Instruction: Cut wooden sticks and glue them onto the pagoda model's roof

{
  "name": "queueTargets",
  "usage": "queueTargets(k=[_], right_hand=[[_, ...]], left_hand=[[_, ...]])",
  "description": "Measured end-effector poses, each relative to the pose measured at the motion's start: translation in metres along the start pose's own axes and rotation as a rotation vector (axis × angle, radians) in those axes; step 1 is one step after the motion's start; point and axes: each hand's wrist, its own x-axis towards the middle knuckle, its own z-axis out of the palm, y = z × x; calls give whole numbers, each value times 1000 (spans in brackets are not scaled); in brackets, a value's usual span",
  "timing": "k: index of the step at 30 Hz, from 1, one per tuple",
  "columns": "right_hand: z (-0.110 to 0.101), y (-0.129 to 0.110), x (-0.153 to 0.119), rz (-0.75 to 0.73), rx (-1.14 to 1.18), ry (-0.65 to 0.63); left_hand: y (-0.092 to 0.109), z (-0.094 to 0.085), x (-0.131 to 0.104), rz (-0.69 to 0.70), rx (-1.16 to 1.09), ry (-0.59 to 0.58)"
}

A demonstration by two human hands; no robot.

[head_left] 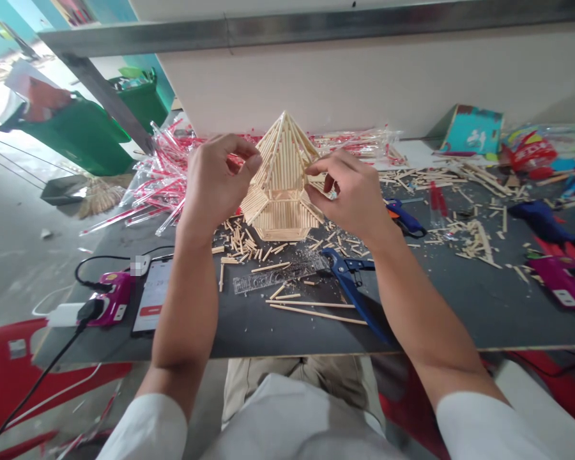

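Observation:
A small house-like model [283,163] built of thin wooden sticks, with a pointed roof and a flared base, stands upright on the dark table. At its left side is my left hand [223,179], fingers curled and thumb tip close to the index finger; anything in that pinch is too small to make out. My right hand [347,188] is at the model's right side, thumb and index finger apart, its fingertips close to the roof edge. Whether they touch it I cannot tell. In front of the model lie a clear ruler [282,271], long wooden sticks [316,313] and a blue-handled cutter [352,287].
Cut stick pieces [242,243] litter the table [460,306]. Plastic-wrapped stick packs [167,166] lie behind left. A phone [153,297] and purple power strip [117,297] are at left. Glue guns [405,217] and another purple strip [560,281] are at right. A metal bar [316,29] crosses behind.

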Motion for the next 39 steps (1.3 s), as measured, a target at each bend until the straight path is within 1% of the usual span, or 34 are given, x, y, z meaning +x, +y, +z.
queueTargets(k=[3, 6, 13, 16, 19, 24, 28, 31, 39], right_hand=[[0, 0, -1, -9, 2, -3], [0, 0, -1, -27, 2, -9], [-3, -5, -1, -27, -64, -37], [-3, -6, -1, -20, -104, -20], [-4, -2, -1, -9, -75, -24], [-5, 4, -1, 3, 41, -60], [-1, 0, -1, 24, 31, -62], [2, -2, -1, 25, 22, -63], [5, -1, -2, 35, 34, -42]], left_hand=[[-4, 1, 0, 17, 3, 6], [-7, 2, 0, 27, -18, -20], [-13, 6, -1, 38, 11, -52], [-12, 5, -1, 60, 20, -77], [-10, 3, -1, 68, 28, -112], [-4, 2, -1, 69, 45, -85], [-2, 2, -1, 66, 40, -81], [-1, 1, -1, 63, 27, -102], [0, 1, -3, 11, -23, -129]])
